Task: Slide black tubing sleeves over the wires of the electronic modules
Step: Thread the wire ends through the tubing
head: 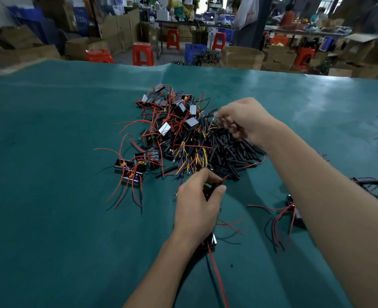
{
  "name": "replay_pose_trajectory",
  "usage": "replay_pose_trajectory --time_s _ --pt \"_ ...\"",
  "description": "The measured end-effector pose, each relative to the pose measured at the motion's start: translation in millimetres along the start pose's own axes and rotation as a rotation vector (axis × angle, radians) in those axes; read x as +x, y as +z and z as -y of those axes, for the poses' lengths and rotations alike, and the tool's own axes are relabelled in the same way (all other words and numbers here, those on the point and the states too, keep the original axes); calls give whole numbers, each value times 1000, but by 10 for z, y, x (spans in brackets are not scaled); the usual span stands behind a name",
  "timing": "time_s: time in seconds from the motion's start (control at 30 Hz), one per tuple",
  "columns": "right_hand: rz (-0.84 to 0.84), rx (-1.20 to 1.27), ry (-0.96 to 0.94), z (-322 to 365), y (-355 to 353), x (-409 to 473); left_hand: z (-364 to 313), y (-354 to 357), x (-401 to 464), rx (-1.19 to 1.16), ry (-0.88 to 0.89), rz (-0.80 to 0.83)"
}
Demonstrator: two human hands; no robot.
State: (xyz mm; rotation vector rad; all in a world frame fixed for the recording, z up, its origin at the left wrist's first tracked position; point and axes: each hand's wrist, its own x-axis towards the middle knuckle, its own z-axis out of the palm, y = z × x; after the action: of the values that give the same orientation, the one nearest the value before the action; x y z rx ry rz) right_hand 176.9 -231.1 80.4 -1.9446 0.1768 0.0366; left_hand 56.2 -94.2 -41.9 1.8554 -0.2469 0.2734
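Observation:
A heap of black electronic modules (172, 121) with red, yellow and blue wires lies mid-table. Beside it on the right is a pile of short black tubing sleeves (230, 152). My left hand (198, 203) grips a black module whose red wires (217, 270) trail toward me; its thumb and fingers pinch the wire ends near the sleeve pile. My right hand (243, 120) hovers over the far side of the sleeve pile and pinches one black sleeve (208, 117) between fingertips.
A green mat (61, 174) covers the table. A module with red wires (292, 210) lies under my right forearm. More black cables (377, 183) lie at the right edge. Red stools (142, 53), cardboard boxes and seated people stand beyond the table.

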Motion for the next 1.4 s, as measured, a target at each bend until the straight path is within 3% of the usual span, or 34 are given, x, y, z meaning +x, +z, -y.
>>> replay_pose_trajectory --time_s 0.17,0.27,0.37,0.43,0.6,0.73,0.9,1.07,1.4 --pt "-54 -144 -175 -469 -543 -893 31 14 12 5 29 2" --pt "-4 -288 -121 -932 -671 -1540 35 24 14 -1 20 6" --pt "104 -587 -20 -1253 -588 -1916 42 30 13 -8 16 12" --pt "95 -749 -15 -1293 -552 -1968 33 23 6 -9 14 5" --pt "-145 -647 -118 -1117 -397 -1563 21 22 6 -3 -6 -13" --pt "-191 -738 -8 -1189 -33 -1141 4 16 -4 2 7 -16" --pt "-149 -569 -53 -1318 33 -1070 19 28 -2 15 31 -2" --pt "-48 133 -22 -1312 -56 -1177 23 40 7 18 37 9" --pt "-63 404 -15 -1245 -141 -1209 11 31 -5 15 44 28"
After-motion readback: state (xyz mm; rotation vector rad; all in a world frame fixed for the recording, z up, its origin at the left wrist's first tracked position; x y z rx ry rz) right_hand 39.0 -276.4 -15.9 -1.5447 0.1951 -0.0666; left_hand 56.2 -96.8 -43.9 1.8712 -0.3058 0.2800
